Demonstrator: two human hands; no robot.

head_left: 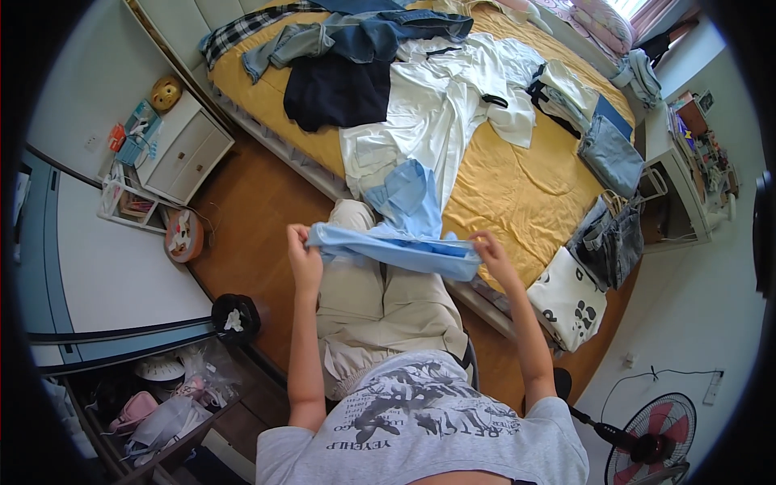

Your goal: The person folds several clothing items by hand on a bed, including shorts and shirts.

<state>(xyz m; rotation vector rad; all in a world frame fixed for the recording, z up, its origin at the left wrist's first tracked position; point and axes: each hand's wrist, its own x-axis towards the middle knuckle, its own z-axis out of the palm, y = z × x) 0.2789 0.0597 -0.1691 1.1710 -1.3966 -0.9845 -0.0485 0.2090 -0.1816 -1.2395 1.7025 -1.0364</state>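
A light blue garment, probably a shirt (408, 200), stretches across above my lap. Its near edge is pulled into a band between my hands, while the rest trails onto the bed's edge. My left hand (304, 257) pinches one end, and my right hand (495, 257) grips the other. Just beyond, a long white garment (416, 109) is spread over the yellow bedsheet (517, 182). A black folded cloth (338, 93) and a denim garment (364, 36) lie to its left.
On the bed's right side are folded jeans (612, 152), dark grey jeans (614, 242) and a white printed garment (568, 301). A fan (651, 444) stands at lower right. To the left are a white cabinet (190, 149), a black bin (235, 318) and an open drawer (162, 404).
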